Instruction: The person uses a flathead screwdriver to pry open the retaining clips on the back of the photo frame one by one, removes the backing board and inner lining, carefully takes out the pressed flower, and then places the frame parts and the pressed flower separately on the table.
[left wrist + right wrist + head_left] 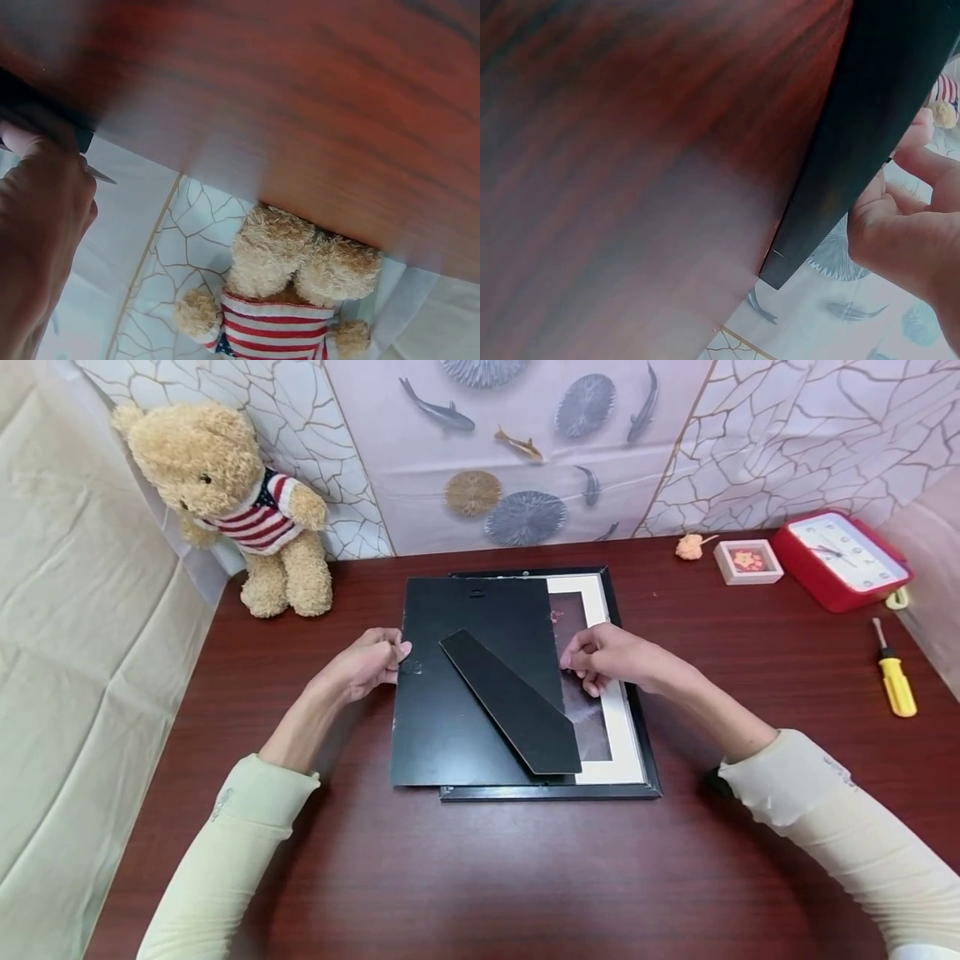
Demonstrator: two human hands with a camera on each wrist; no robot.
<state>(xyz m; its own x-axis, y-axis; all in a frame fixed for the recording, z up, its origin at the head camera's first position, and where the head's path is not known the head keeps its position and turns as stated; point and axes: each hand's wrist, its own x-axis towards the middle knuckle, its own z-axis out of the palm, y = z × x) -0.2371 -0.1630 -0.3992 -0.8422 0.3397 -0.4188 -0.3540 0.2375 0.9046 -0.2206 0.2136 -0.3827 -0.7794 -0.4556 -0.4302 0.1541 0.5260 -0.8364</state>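
A black picture frame (649,752) lies face down on the table, with a white mat (626,727) and a dark picture (592,727) showing at its right side. Over its left part is the black backing board (442,718), shifted left of the frame, its easel stand (510,702) slanting across it. My left hand (367,664) pinches the board's left edge, thumb on top. At the board's right edge, above the picture, the curled fingers of my right hand (611,656) pinch that edge. In the right wrist view the frame's side (817,187) partly hides the right fingertips.
A teddy bear (247,510) in a striped sweater sits at the back left. Along the back right are a small orange ornament (690,547), a small square box (748,562) and a red clock (840,560). A yellow-handled screwdriver (897,685) lies near the right edge.
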